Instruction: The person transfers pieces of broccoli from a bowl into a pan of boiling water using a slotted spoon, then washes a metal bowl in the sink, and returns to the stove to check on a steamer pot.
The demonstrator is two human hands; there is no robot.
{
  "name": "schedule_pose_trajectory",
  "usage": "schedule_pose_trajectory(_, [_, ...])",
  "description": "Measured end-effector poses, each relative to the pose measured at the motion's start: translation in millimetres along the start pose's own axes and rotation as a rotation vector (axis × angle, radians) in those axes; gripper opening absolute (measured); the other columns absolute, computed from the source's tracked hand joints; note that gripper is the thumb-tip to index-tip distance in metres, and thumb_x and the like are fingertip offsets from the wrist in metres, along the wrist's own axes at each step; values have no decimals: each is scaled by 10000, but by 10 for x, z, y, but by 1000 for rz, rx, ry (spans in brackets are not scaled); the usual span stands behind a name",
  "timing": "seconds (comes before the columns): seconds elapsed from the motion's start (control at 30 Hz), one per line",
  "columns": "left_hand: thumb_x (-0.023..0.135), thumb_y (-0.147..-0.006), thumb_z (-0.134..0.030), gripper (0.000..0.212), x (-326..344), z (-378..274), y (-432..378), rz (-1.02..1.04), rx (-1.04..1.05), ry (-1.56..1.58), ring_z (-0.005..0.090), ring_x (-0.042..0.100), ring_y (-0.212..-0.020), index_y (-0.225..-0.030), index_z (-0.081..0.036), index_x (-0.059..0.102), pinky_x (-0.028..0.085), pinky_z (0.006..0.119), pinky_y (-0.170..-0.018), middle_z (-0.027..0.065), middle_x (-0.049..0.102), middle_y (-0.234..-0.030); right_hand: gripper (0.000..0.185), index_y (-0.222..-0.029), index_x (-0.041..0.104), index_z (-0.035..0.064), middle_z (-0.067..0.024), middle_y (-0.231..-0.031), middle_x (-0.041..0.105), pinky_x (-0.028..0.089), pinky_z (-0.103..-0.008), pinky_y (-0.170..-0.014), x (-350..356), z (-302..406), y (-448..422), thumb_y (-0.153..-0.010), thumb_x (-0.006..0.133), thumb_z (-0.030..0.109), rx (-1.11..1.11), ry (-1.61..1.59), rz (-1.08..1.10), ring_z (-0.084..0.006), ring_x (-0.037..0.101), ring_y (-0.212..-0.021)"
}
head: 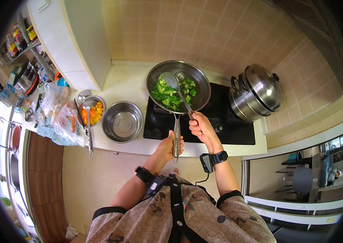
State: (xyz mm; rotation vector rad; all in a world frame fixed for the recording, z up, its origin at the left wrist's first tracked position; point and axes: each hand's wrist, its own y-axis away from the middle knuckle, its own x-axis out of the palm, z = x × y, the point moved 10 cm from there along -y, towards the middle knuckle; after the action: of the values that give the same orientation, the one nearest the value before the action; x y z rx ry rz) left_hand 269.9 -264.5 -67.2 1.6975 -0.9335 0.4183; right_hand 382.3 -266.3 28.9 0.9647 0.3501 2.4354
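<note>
My left hand (169,148) grips the metal handle (176,133) of a stainless steel wok (200,101) on the black cooktop (165,129). Green broccoli florets (166,96) lie in the wok, spread from its left side to its middle. With my right hand (201,127) I hold a slotted skimmer (170,80) by the dark end of its handle. The perforated head rests over the broccoli, near the wok's far side, and hides part of it. Each wrist wears a black strap with a small device.
Left of the cooktop are a steel basin (122,121) and a bowl of orange chunks (94,112) with a ladle (89,104) and chopsticks (80,114). Plastic bags (57,103) lie farther left. A lidded steamer pot (247,100) stands at the cooktop's right. Behind is a tiled wall (171,33).
</note>
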Motion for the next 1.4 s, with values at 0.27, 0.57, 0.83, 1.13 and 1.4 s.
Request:
schedule_pose_trajectory(0.27, [304,-911,-544,542,-38,-28,41,-5,-1,36,176,521,-634,-978,-59,535,460,341,-590,22,540,-760,256,-1140,412,86,34,-631,422,218,-188,-366,54,151,645,-921,456,211,-67,538,-119,-23,307,-431])
schedule_pose_trajectory(0.57, [338,-903,-545,544,-69,-3,-61,60,-19,66,181,548,-660,-979,-50,553,488,352,-615,40,564,-780,318,-1163,427,38,-49,-690,523,427,-294,-582,-158,206,555,-906,470,221,-414,1094,-429,-143,511,-611])
schedule_pose_trajectory(0.83, [333,-909,-535,533,-81,-16,-3,14,-12,47,178,546,-665,-973,-54,555,489,357,-626,39,568,-792,344,-1180,383,43,-233,-790,614,456,-449,-689,-224,397,460,-900,437,235,-507,1178,-614,-421,597,-771])
schedule_pose_trajectory(1.13, [330,-903,-544,544,-59,-11,-11,30,-19,72,176,547,-670,-974,-50,547,489,361,-624,39,564,-786,152,-961,425,84,-22,-580,457,371,-268,-389,-593,101,61,-892,427,219,-220,320,-453,-125,456,-458])
schedule_pose_trajectory(1.4, [337,-903,-543,545,-74,15,-32,59,-27,81,185,546,-678,-989,-49,550,490,367,-619,43,565,-809,121,-790,473,88,37,-593,403,249,-163,-326,19,-340,106,-878,473,171,227,-706,72,-32,337,-403])
